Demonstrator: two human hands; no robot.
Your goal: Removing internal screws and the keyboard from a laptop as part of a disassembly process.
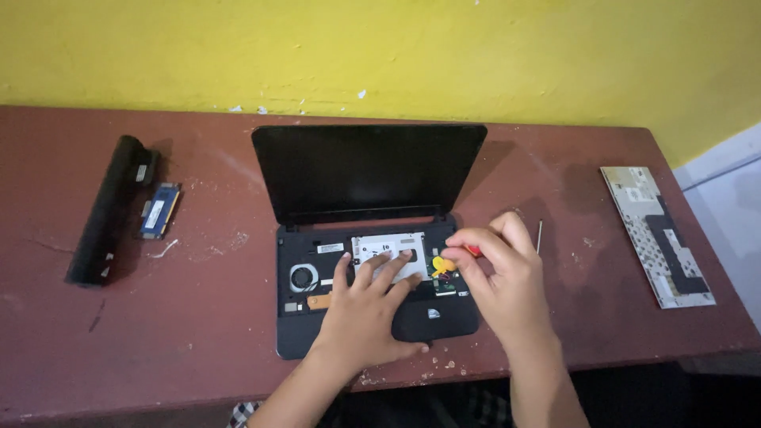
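Head view: left hand [366, 309] flat on laptop [317, 317]

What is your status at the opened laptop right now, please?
Left hand flat on the laptop's silver drive. Right hand gripping a red-handled screwdriver over the exposed board. Keyboard, battery, memory stick set aside; nothing blocking.

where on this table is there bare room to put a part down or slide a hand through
Bare tabletop lies between the memory module and the laptop, and along the front left edge. Another free patch sits between the thin rod and the upturned keyboard. It is crowded over the open laptop base, where the left hand and right hand work.
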